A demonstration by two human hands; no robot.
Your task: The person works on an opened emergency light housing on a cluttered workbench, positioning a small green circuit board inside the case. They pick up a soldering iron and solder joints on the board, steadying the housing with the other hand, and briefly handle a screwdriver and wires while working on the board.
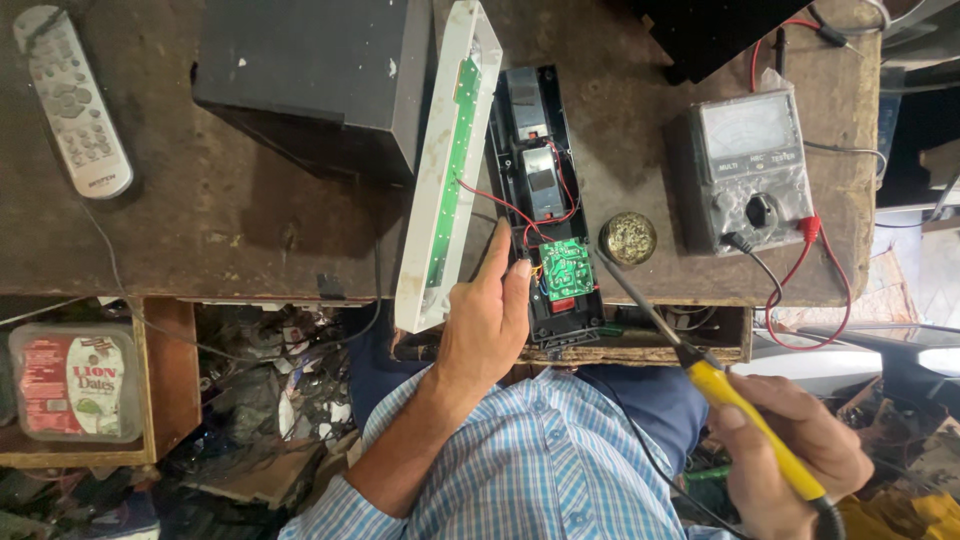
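Scruffy brown desk (250, 230), meter (752, 170) off to the side. Left hand (487, 320) pins the open black lamp housing (545, 200) by its green circuit board (566, 268); right hand (795, 450) has its grip closed around the yellow soldering iron (745, 415). I'd keep the tip steady, clear of those red wires (500, 205).

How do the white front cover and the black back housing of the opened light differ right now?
The white front cover is tilted up on its edge and carries a long green LED strip; the black back housing lies flat and holds a battery plus a small green circuit board. The left hand rests on the black housing, not on the white cover. Both are long and narrow, lie side by side and are joined by red wires.
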